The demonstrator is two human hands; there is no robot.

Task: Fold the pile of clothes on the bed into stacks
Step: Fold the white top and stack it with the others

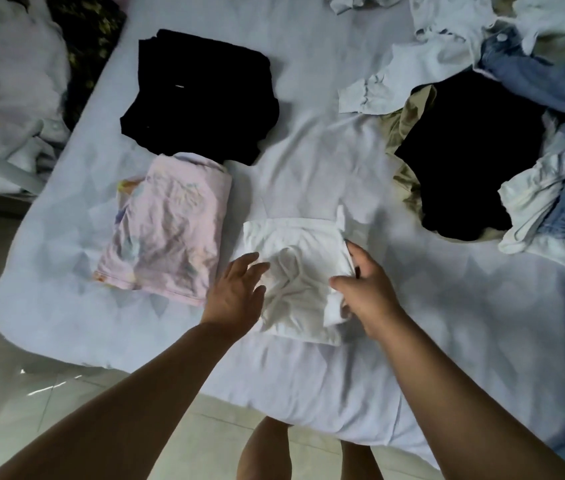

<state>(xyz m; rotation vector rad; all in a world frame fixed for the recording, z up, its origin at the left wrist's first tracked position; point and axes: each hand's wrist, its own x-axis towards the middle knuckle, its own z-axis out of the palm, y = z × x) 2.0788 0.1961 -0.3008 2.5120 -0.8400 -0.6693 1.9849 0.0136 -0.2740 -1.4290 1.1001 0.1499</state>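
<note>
White cloth [295, 271] lies on bed [447, 323], just right of pink stack [167, 233]. Our left hand [236, 292] spread flat, presses its left edge. Right hand [364, 289] pinches right edge. We should fold edge over slow, keep corners lined up, then smooth.

A single wide-angle view is taken from head height, angled forward and steeply down over the bed [308, 161], close enough that both forearms fill the lower frame.
</note>
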